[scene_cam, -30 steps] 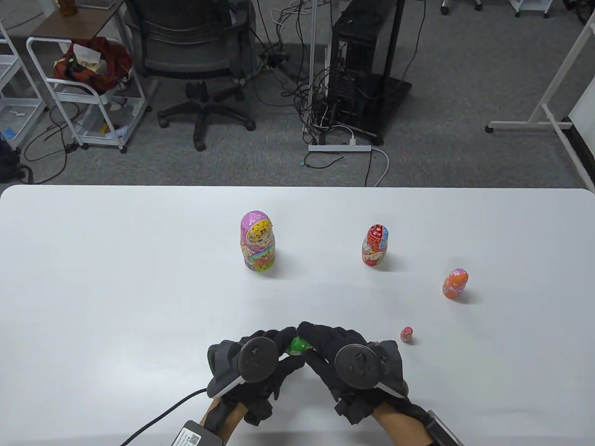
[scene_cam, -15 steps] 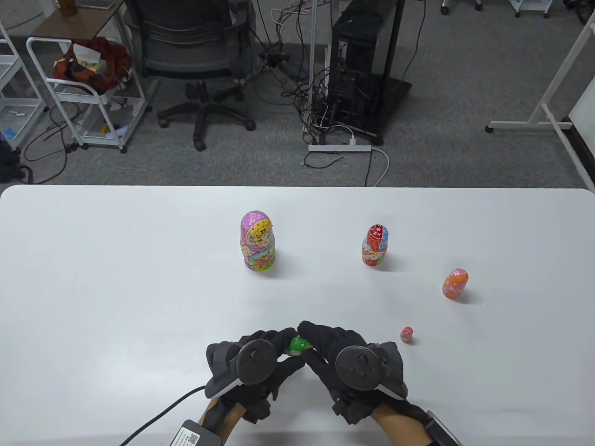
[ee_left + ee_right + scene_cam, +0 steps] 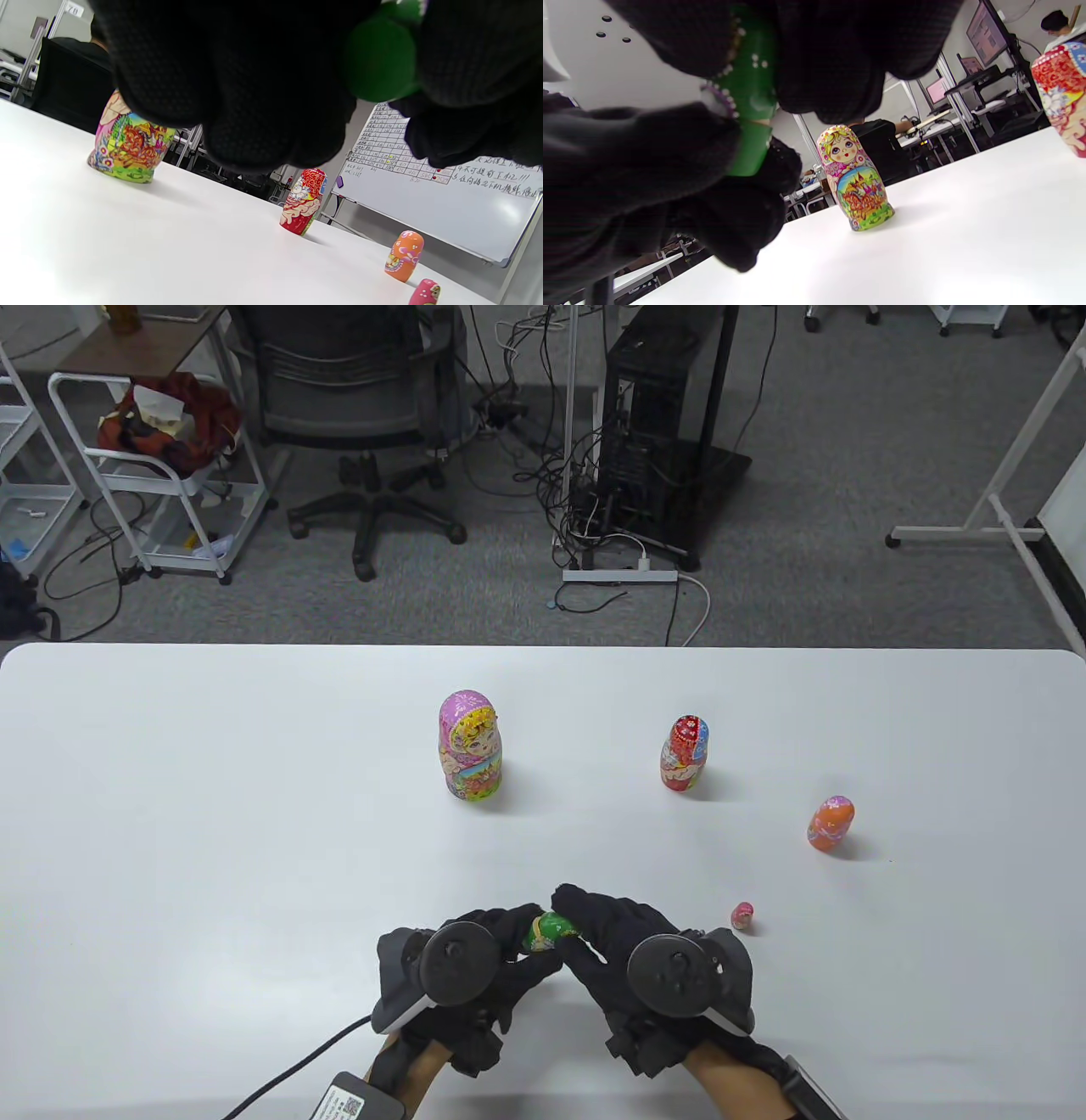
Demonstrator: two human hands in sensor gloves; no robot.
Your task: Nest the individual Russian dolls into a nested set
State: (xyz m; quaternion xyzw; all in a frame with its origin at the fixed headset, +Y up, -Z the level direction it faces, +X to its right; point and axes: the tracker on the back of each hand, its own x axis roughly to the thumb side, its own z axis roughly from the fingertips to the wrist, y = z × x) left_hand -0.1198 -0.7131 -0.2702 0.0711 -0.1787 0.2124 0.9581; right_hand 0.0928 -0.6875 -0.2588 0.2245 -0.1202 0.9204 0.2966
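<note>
The green doll [image 3: 550, 931] is held above the table [image 3: 212, 814] near the middle of its front edge, gripped from both sides: the left hand [image 3: 462, 976] has its fingers curled round one end and the right hand [image 3: 645, 976] has its fingers curled round the other. In the right wrist view a thin gap shows between the doll's two green halves [image 3: 751, 106], so the halves are slightly apart there. The gloves cover most of it, and only a small strip of green shows from above.

Just to the right of the right hand, a tiny pink doll [image 3: 743, 915] stands on the table, apart from the fingers. Further toward the right edge stands an orange doll [image 3: 831, 822]. A red doll [image 3: 685, 752] stands right of the table's centre, and the largest, a pink doll [image 3: 470, 746], stands near the centre, left of the red one. All four are upright and well apart from each other.

A black cable [image 3: 288, 1065] runs off the front edge from the left wrist. Beyond the far edge are an office chair [image 3: 356, 415], a white trolley [image 3: 161, 466] and a black computer case [image 3: 662, 432] with tangled wires on the grey carpet.
</note>
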